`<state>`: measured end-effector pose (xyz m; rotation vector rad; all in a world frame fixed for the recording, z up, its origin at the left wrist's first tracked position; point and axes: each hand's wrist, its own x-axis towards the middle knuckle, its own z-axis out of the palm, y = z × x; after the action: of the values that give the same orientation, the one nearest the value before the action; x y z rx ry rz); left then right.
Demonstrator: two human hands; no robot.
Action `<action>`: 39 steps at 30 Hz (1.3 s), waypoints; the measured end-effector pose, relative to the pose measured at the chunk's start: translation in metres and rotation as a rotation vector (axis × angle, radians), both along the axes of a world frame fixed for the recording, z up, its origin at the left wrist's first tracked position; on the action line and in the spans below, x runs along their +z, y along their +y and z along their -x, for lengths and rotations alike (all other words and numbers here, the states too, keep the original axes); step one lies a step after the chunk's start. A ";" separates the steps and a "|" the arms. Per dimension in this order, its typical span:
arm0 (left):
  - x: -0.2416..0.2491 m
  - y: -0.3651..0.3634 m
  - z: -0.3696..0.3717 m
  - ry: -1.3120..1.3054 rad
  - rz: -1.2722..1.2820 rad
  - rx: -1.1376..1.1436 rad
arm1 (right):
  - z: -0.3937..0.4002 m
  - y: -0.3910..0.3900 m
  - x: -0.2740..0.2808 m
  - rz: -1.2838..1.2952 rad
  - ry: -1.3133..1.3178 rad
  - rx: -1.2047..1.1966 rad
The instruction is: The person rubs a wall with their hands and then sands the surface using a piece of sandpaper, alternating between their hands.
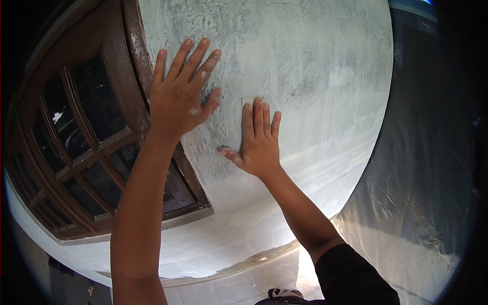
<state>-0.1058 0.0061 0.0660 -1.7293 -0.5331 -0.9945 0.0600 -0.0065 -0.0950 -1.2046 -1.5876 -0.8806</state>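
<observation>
A wall [315, 71] coated in patchy white and grey putty fills the middle of the view. My left hand [179, 99] rests flat on it beside the window frame, fingers spread and holding nothing, with white smudges on the skin. Lower and to the right, my right hand [261, 140] presses against the wall with its fingers stretched upward and its thumb out to the left. Under those fingertips is a small pale flat piece, seemingly sandpaper [249, 99]; only its upper edge shows and the rest is hidden.
A brown wooden window [96, 147] with glass panes stands at the left, its frame close to my left hand. Dark plastic sheeting [412, 168] hangs at the right beyond the wall's edge. Pale floor tiles [244, 282] lie below.
</observation>
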 end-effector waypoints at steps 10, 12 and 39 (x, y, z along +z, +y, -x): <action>-0.001 0.001 0.000 -0.004 -0.014 -0.009 | 0.000 0.000 -0.071 0.001 -0.079 0.019; 0.000 0.000 0.001 -0.002 -0.004 -0.018 | -0.003 -0.002 -0.014 0.020 -0.042 0.010; 0.000 0.002 0.002 0.007 -0.006 -0.032 | -0.008 0.003 -0.049 -0.028 -0.153 0.005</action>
<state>-0.1078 0.0078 0.0661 -1.7399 -0.4986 -1.0117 0.0682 -0.0036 -0.1436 -1.1361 -1.6933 -1.0088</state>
